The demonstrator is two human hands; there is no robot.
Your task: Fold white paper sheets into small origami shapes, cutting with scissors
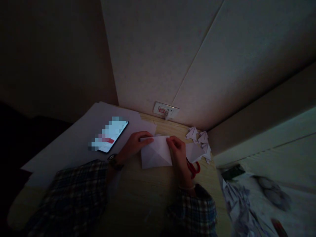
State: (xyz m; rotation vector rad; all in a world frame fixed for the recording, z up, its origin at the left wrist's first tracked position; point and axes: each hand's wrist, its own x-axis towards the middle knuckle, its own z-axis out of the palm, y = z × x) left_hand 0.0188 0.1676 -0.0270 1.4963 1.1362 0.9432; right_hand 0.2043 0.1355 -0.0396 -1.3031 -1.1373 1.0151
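Head view: the left hand (137, 142) and right hand (179, 152) pinch 2 upper corners of the paper (156, 155), fingers closed, probably to steady its edge; it sits between them over the table (145, 187). The phone (114, 134) lies left, seemingly for easy viewing.

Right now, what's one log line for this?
left grip: holds paper; right grip: pinches its top-right corner; phone: lit, on sheets; scissors: beside right wrist

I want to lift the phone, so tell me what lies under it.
White paper sheets show around the phone, which lies on them. The patch directly beneath is covered, so any marks or small items there cannot be seen.
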